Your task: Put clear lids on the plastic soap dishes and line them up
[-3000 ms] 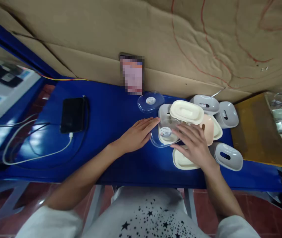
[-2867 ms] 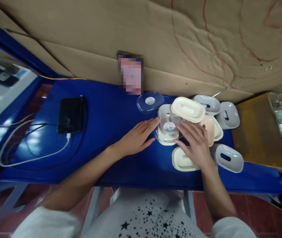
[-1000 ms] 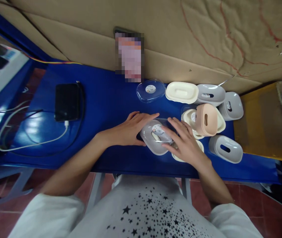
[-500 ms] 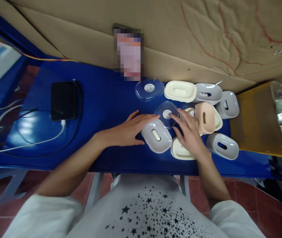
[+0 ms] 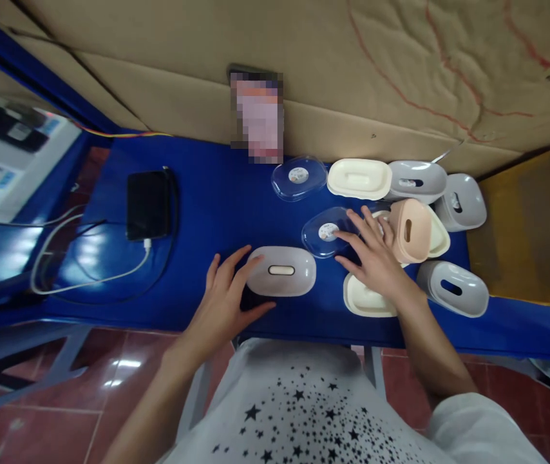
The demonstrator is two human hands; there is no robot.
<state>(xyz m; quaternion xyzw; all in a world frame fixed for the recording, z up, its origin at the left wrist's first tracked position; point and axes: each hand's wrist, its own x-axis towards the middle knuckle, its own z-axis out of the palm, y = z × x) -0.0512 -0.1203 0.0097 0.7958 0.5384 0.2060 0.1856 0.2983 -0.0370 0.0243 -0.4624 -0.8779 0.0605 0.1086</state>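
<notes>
A grey oval plastic box (image 5: 299, 283) with a cream strip showing in its slot sits on the blue table. My left hand (image 5: 229, 293) is at its left end, fingers spread; whether the fingertips touch it I cannot tell. My right hand (image 5: 374, 254) has its fingers stretched over the right side of a clear plastic lid (image 5: 316, 241) with a round label, one fingertip at the label. Below that hand lies a cream tray-like piece (image 5: 364, 299), partly covered by it. Just right of the fingers stands a peach box (image 5: 413, 232) with a slot, on a cream piece.
Another clear lid (image 5: 299, 180), a cream piece (image 5: 359, 179) and grey boxes (image 5: 468, 209) line the back. One more grey box (image 5: 453, 290) stands front right, near a carton (image 5: 516, 238). A black device (image 5: 148, 206) with cables is at left; a blurred-out phone-like object (image 5: 260, 116) leans behind.
The grey box now sits further left and lies straight rather than slanted. My left hand has drawn back to its left end. My right hand stays by the clear lid.
</notes>
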